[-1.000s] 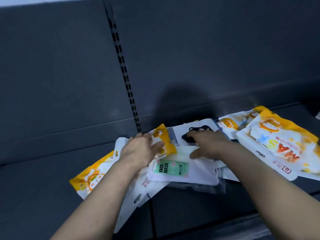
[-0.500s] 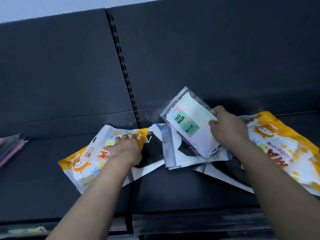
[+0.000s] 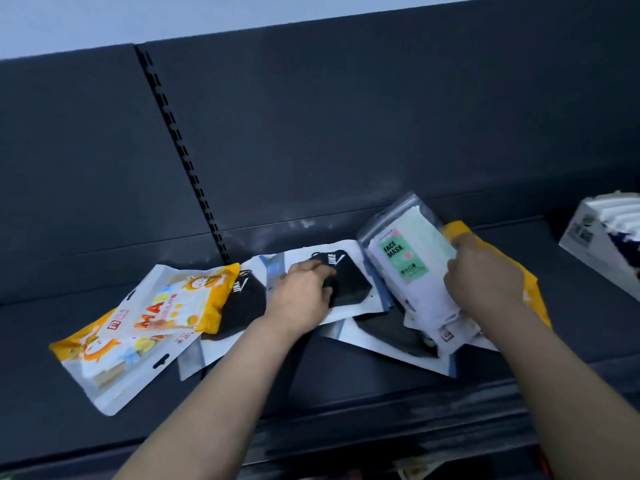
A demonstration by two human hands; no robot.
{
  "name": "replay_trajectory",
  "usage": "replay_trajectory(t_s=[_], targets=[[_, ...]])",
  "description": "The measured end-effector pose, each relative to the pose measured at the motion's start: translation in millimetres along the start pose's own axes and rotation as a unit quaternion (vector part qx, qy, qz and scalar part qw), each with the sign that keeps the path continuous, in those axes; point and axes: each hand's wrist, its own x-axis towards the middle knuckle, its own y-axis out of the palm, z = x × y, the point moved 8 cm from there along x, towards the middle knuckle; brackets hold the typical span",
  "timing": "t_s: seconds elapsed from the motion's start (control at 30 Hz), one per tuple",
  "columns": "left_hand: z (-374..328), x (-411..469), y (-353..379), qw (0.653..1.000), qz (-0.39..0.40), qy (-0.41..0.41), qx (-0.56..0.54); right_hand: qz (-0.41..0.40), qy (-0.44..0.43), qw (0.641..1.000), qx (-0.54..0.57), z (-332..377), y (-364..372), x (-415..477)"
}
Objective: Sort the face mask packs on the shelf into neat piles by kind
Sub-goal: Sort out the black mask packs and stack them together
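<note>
Face mask packs lie scattered on a dark shelf (image 3: pixel 346 375). My right hand (image 3: pixel 485 275) grips a clear pack with a green FACE MASK label (image 3: pixel 405 261), tilted up on its lower edge over other packs. My left hand (image 3: pixel 304 299) rests fingers down on a white pack holding a black mask (image 3: pixel 349 285); whether it grips it I cannot tell. A second black-mask pack (image 3: pixel 242 306) lies left of that hand, a third (image 3: pixel 388 334) below the green-label pack. Orange-and-white cartoon packs (image 3: pixel 145 323) are heaped at the left, and another orange pack (image 3: pixel 509 268) shows behind my right wrist.
The shelf's dark back panel (image 3: pixel 346 133) rises behind the packs, with a slotted upright rail (image 3: pixel 187 161) left of centre. A white carton of boxed items (image 3: pixel 602 237) stands at the far right. The shelf's front lip (image 3: pixel 381 424) runs below the packs.
My left hand has left the orange pack and moved right onto the black-mask pack. My right hand has carried the green-label pack further right. The view has shifted, showing the carton.
</note>
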Motion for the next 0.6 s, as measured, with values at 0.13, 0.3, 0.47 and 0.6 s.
replay_trajectory(t_s=[0.13,0.3,0.47,0.6], targets=[[-26,5,25,0.994,0.095,-0.006,0.054,0.031,0.029,0.999,-0.016,-25,3,-2],[-17,6,16,0.988,0.091,-0.091,0.085,0.053,0.102,0.992,-0.045,-68,-4,1],[-9,7,12,0.984,0.083,-0.127,0.094,0.005,0.127,0.991,0.045,-70,-17,0],[-7,4,23,0.980,0.149,-0.076,0.104,-0.036,0.107,0.988,0.109,-47,-27,1]])
